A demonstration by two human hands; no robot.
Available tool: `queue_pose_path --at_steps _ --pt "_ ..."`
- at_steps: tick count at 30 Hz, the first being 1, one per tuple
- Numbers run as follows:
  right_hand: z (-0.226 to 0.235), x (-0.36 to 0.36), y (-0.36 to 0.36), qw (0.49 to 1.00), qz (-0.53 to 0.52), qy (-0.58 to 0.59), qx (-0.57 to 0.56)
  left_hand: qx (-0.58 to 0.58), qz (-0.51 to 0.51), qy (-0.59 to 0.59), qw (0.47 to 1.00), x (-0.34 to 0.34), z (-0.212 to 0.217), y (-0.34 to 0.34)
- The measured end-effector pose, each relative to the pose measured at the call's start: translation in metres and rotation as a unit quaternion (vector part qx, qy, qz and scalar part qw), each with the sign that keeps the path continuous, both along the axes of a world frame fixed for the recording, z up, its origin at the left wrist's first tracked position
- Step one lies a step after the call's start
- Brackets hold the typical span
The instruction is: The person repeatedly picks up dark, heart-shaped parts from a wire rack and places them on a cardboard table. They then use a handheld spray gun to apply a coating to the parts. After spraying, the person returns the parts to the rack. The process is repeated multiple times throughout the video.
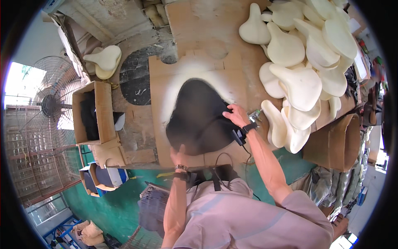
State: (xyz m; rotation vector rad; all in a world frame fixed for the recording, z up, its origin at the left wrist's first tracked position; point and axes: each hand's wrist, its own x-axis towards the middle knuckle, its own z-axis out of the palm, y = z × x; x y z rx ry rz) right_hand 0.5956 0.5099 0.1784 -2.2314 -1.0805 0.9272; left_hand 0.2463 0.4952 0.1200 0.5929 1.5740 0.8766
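A broad black saddle-shaped sheet [199, 118] lies on a cardboard board [159, 83], its narrow rounded end pointing away from me. Pale whitish residue surrounds its far part on the board. My right hand [237, 116] is closed on the sheet's right edge, fingers bent toward its middle. At the near left edge, my left hand [178, 157] pinches the sheet's border; haze blurs its fingertips. Just beyond my right wrist lies a small metal spray gun [255, 116], partly hidden by the hand and wrist strap.
Cream foam saddle pads [286, 45] are heaped on the right, with more pads [105, 60] at far left. An open carton [97, 112] holding black pieces stands left, near a wire fan [50, 106]. A brown box [333, 143] sits right. Cables hang near my right forearm.
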Motion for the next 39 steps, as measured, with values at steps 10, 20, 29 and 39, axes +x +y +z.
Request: queue_pose_path --at_steps 10,20,29,39 --pt "0.037 0.002 -0.113 0.951 -0.041 -0.304 0.023 -0.047 0.033 -0.002 0.998 0.005 0.016 -0.002" --pt "0.008 -0.003 -0.145 0.962 -0.013 -0.273 0.006 0.356 -0.441 0.342 0.75 0.034 0.062 -0.026" --pt "0.051 0.007 -0.167 0.97 -0.137 -0.16 0.119 0.335 -0.465 0.344 0.744 0.034 0.046 -0.032" --pt "0.255 -0.089 -0.285 0.953 -0.008 -0.138 0.271 0.236 -0.32 0.083 0.914 -0.009 0.066 -0.058"
